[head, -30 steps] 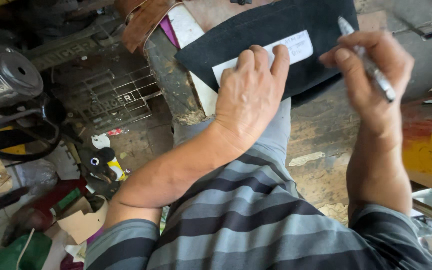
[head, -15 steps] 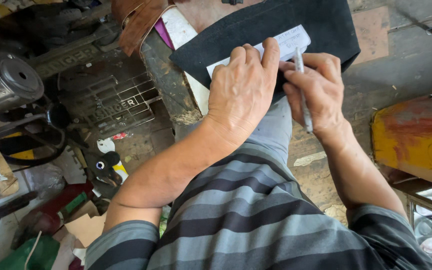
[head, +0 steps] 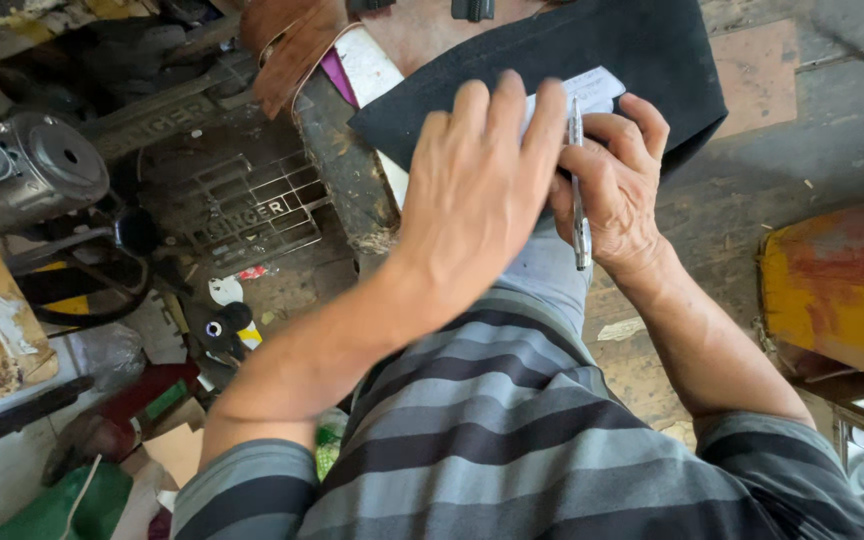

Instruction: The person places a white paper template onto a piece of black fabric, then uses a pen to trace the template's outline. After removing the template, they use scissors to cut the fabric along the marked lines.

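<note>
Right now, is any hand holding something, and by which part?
The right hand holds a silver pen around its middle. The left hand grips nothing; it lies flat on the white paper.

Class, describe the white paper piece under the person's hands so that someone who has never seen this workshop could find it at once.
Start at the large black sheet of material lying across the worn workbench. On it the left hand presses flat beside the right hand, which holds a silver pen. The white paper piece peeks out past the fingers, the only pale patch on the black sheet.
</note>
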